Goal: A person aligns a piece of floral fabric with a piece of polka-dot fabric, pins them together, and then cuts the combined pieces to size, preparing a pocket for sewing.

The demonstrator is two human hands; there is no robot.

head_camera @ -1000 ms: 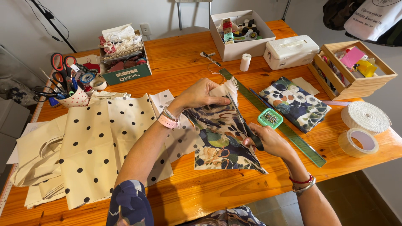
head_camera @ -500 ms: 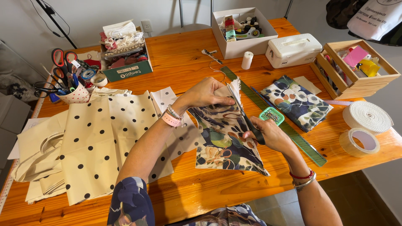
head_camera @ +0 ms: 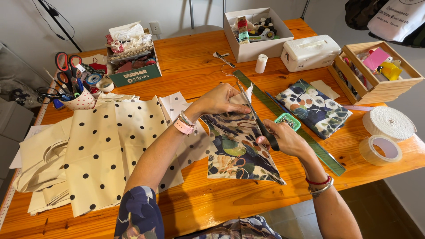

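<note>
Floral fabric piece (head_camera: 237, 152), dark with green and orange leaves, is lying on the wooden table (head_camera: 195, 71) near its front edge, its far end lifted slightly off the surface. Left hand (head_camera: 219, 99) is pinching that far end, fingers closed on the cloth beside a white backing corner. Right hand (head_camera: 283, 139) is gripping the handles of black scissors (head_camera: 256, 117), fingers closed through the loops; blades are pointing away from the person, running along the fabric's right edge toward the left hand. Whether the blades are parted cannot be told.

Cream polka-dot fabric (head_camera: 104, 150) is lying spread to the left, partly under the left forearm. Green ruler (head_camera: 290, 121) is lying diagonally just right of the scissors, with a small teal pin box (head_camera: 287, 120) beside the right hand. Folded floral cloth (head_camera: 314, 108) is sitting past the ruler. White webbing roll (head_camera: 388, 123) and clear tape roll (head_camera: 380, 149) are resting near the right table edge. Wooden crate (head_camera: 376, 66), white plastic case (head_camera: 310, 52) and white cardboard box (head_camera: 256, 28) are standing at the far side. Spotted cup of scissors (head_camera: 73, 90) is standing far left.
</note>
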